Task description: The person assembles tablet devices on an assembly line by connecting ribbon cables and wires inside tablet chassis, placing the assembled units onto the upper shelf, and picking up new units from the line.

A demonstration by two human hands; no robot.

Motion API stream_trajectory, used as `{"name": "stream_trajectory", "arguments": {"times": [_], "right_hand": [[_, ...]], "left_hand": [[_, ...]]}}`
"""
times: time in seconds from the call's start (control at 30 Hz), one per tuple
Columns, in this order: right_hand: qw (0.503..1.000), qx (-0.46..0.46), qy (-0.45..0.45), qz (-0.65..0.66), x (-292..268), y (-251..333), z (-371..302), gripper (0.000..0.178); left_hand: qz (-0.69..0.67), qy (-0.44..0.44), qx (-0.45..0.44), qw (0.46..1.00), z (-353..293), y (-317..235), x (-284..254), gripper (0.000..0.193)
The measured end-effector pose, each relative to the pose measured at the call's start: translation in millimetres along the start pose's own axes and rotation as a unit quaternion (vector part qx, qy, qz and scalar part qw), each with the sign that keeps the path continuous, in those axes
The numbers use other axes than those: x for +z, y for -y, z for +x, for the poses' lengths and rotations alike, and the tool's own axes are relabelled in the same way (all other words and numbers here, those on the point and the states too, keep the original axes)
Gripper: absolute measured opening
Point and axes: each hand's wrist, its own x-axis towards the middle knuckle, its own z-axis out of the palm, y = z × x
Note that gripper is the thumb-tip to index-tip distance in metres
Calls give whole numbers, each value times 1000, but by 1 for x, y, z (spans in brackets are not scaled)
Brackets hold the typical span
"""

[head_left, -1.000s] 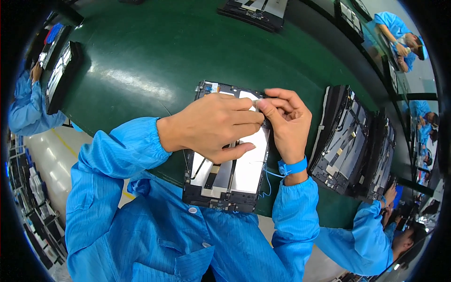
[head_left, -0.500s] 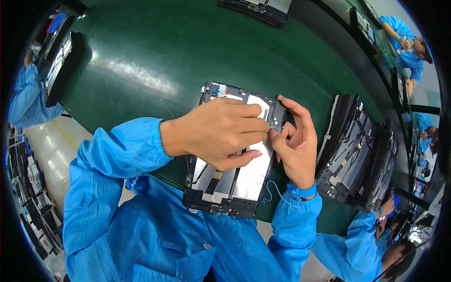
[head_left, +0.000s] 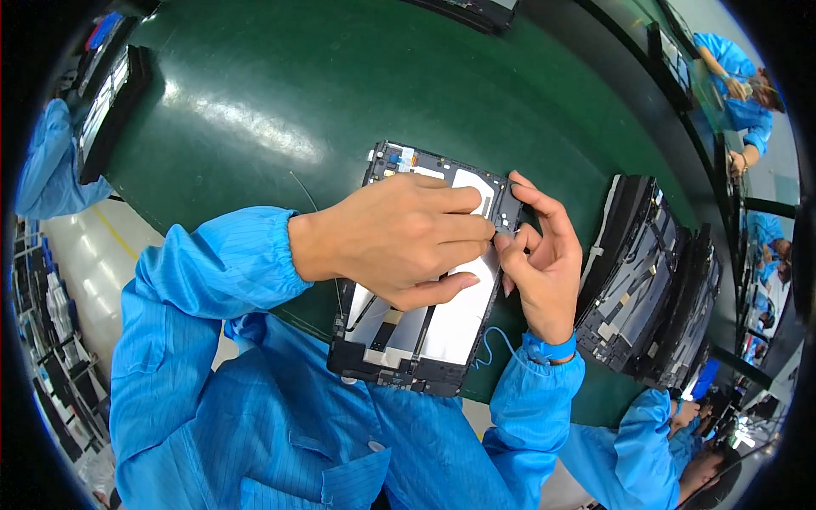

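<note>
Head view shows a big green table [head_left: 357,85] with a person in a blue coat [head_left: 297,425] working at its near edge. Another worker's blue sleeve [head_left: 642,421] is at the lower right. Two piles of tablets, a near pile [head_left: 625,289] and a far pile [head_left: 690,314], stand close together on the right, well apart from the work. More tablets sit in a left pile [head_left: 109,119] and a top pile [head_left: 476,10]. One open tablet [head_left: 459,331] lies in front of the person, its insides facing up and its near end by the coat. The left hand [head_left: 404,238] is half curled over the tablet, thumb sticking out, fingertips at the right side. The right hand [head_left: 548,276] is partly closed, its thumb meeting those fingertips and one finger up by the far right corner. I cannot tell if either pinches a little part. They seem busy with something small at that edge, which calls for light, steady fingers. The left hand hides the middle. A blue wrist band [head_left: 548,347] is on the right wrist, and a thin blue cord [head_left: 488,340] curls beside the tablet, where it could snag.
</note>
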Motion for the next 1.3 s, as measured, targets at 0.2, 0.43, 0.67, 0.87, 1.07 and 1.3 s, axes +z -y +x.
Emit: {"name": "stream_trajectory", "arguments": {"times": [0.2, 0.43, 0.67, 0.87, 1.07, 1.3], "right_hand": [[1000, 5, -2, 2, -1, -5, -1, 56], [999, -18, -36, -22, 5, -2, -5, 55], [823, -326, -3, -465, 53, 27, -17, 30], [844, -325, -59, -423, 65, 12, -17, 27], [878, -301, 82, -364, 75, 29, -24, 27], [946, -124, 219, -202, 89, 20, -14, 10]], "left_hand": [[-14, -9, -8, 1000, -4, 0, 3, 34], [-52, -196, -69, 977, -32, 1, -34, 29], [-91, -175, -423, 885, -84, -52, -35, 30], [-231, -141, -466, 842, -78, -48, -44, 39], [-174, -225, -315, 905, -74, -58, -55, 25], [-202, -307, -153, 917, -60, -49, -47, 27]]}}
